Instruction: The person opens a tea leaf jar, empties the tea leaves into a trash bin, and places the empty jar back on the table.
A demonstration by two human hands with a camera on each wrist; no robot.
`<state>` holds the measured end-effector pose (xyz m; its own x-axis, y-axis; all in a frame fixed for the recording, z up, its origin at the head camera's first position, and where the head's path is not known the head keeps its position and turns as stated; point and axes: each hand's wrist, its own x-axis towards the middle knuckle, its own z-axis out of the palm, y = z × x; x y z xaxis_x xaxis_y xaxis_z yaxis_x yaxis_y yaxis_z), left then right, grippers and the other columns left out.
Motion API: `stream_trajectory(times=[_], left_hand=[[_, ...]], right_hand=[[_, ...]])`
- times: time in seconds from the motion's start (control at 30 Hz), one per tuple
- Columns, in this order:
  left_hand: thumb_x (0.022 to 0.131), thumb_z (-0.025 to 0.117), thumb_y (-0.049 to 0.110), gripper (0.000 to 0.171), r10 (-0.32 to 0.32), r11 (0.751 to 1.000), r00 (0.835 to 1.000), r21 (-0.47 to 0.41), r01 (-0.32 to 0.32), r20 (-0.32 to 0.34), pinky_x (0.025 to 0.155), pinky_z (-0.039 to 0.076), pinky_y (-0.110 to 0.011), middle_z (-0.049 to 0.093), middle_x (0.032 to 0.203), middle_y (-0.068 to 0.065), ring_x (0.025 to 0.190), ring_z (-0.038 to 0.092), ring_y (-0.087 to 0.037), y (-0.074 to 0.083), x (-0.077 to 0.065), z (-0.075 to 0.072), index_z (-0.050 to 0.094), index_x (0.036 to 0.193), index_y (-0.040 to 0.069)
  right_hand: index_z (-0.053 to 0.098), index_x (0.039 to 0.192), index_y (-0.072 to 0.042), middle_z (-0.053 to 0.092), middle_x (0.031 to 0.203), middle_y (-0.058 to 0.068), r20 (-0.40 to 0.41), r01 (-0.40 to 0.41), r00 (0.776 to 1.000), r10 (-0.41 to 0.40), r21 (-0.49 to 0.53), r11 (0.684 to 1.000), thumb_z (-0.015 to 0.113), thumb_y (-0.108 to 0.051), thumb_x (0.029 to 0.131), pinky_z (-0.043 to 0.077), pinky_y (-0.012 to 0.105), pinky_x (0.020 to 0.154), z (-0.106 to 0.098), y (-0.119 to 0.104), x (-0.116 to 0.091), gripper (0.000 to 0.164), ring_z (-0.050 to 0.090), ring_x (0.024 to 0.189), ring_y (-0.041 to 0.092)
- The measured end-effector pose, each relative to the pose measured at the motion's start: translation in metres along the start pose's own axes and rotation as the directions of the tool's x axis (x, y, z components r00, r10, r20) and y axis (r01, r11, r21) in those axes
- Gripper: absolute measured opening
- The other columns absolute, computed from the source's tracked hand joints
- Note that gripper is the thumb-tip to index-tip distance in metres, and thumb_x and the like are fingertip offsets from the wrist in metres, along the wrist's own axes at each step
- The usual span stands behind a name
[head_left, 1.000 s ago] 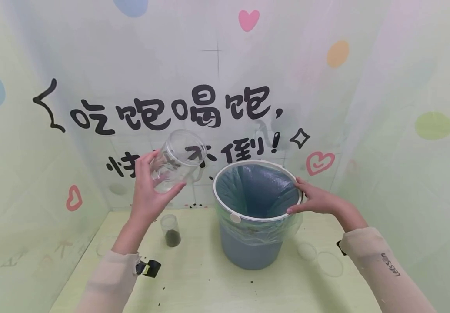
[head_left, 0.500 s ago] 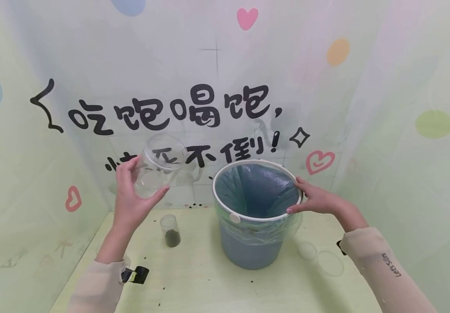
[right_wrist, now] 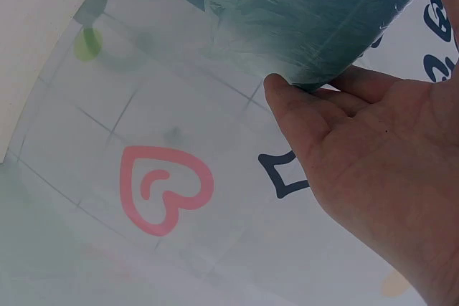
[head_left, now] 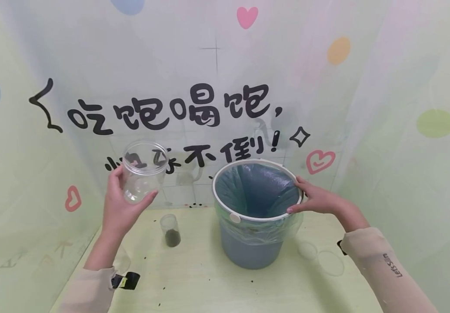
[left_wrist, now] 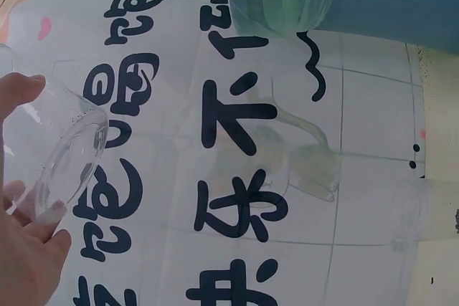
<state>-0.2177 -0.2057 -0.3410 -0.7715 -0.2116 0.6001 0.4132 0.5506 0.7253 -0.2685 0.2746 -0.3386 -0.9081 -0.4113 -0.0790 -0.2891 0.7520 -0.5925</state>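
In the head view my left hand (head_left: 125, 208) grips a clear wide-mouthed jar (head_left: 142, 184) above the table, left of the bin. The jar's mouth faces up and no contents show in it. The left wrist view shows the fingers around the clear jar (left_wrist: 61, 141). My right hand (head_left: 320, 201) holds the white rim of a blue trash bin (head_left: 251, 256) at its right side, thumb and fingers spread along it. A translucent green bag (head_left: 265, 230) lines the bin and hangs over its outside. The bin's bottom inside is hidden.
A small clear jar (head_left: 171, 232) with dark grains stands left of the bin. Two clear round, ring-like pieces (head_left: 307, 251) lie right of it. Another clear round object (head_left: 122, 261) is partly hidden behind my left forearm. Dark specks dot the table (head_left: 205, 291); a printed curtain (head_left: 225, 65) stands behind.
My left hand has moved left, away from the bin, and the tilted jar has come closer to upright. The right hand and the bin stay in place.
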Motion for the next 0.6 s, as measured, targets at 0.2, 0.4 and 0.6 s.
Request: stream_trajectory(times=[0.2, 0.4, 0.6], left_hand=[[0.073, 0.086, 0.008, 0.088, -0.031, 0.999, 1.000, 0.034, 0.031, 0.000, 0.111, 0.040, -0.033, 0.049, 0.148, -0.006, 0.141, 0.045, -0.028, -0.005, -0.003, -0.007, 0.035, 0.145, 0.007], [0.074, 0.085, 0.007, 0.089, -0.074, 0.996, 0.997, 0.045, 0.074, 0.002, 0.119, 0.036, -0.048, 0.046, 0.151, -0.008, 0.145, 0.042, -0.031, -0.011, -0.004, -0.013, 0.033, 0.146, 0.007], [0.074, 0.084, 0.002, 0.090, -0.136, 0.991, 0.991, 0.005, 0.136, -0.008, 0.120, 0.035, -0.046, 0.043, 0.148, -0.003, 0.145, 0.040, -0.032, -0.019, -0.007, -0.018, 0.031, 0.146, 0.009]], right_hand=[[0.015, 0.156, 0.008, 0.009, 0.163, 0.031, -0.008, 0.009, 1.000, -0.009, 0.005, 1.000, 0.081, -0.046, 0.079, 0.025, 0.068, 0.117, 0.001, 0.002, 0.000, 0.115, 0.015, 0.149, 0.052], [0.016, 0.156, 0.007, 0.010, 0.163, 0.031, -0.008, 0.009, 1.000, -0.009, 0.000, 1.000, 0.081, -0.047, 0.078, 0.025, 0.068, 0.117, 0.001, 0.001, 0.000, 0.115, 0.016, 0.148, 0.052], [0.016, 0.156, 0.007, 0.010, 0.163, 0.030, -0.003, 0.004, 1.000, -0.004, 0.002, 1.000, 0.080, -0.048, 0.078, 0.025, 0.068, 0.117, 0.001, 0.002, 0.000, 0.115, 0.016, 0.149, 0.052]])
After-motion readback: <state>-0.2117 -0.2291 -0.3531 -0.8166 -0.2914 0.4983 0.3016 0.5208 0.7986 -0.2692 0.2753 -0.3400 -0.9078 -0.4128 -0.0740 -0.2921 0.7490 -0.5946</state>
